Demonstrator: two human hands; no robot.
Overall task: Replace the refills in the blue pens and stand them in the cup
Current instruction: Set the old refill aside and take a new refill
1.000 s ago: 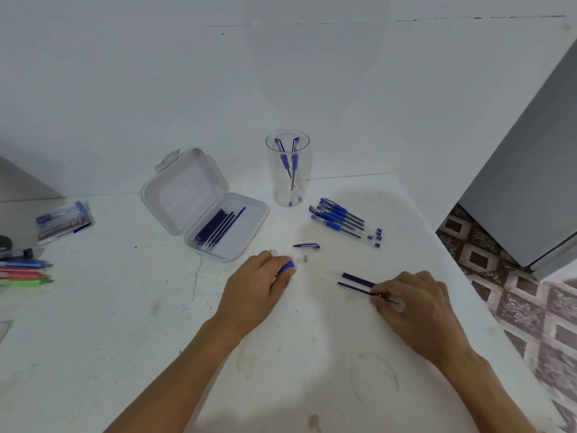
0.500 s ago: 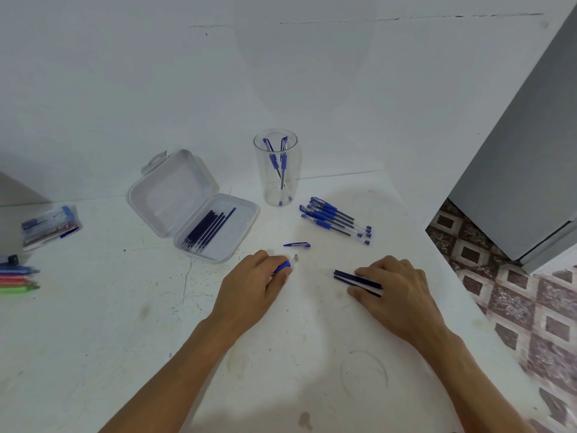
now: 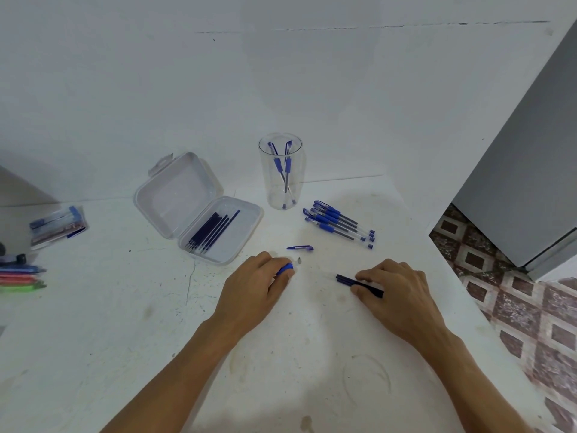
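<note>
Gripping a pen in curled fingers, your left hand rests on the bench; your right hand pinches two dark refills on it.

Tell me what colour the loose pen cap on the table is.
Blue; the pen cap shows best in the head view.

Free room I log: bare counter between my left hand and right hand, and all the near stretch. Obstacles ahead: loose cap and small tip piece just beyond the left hand; open case; upright cup; row of pens. Passage between case and cup narrow; wall close behind.
</note>
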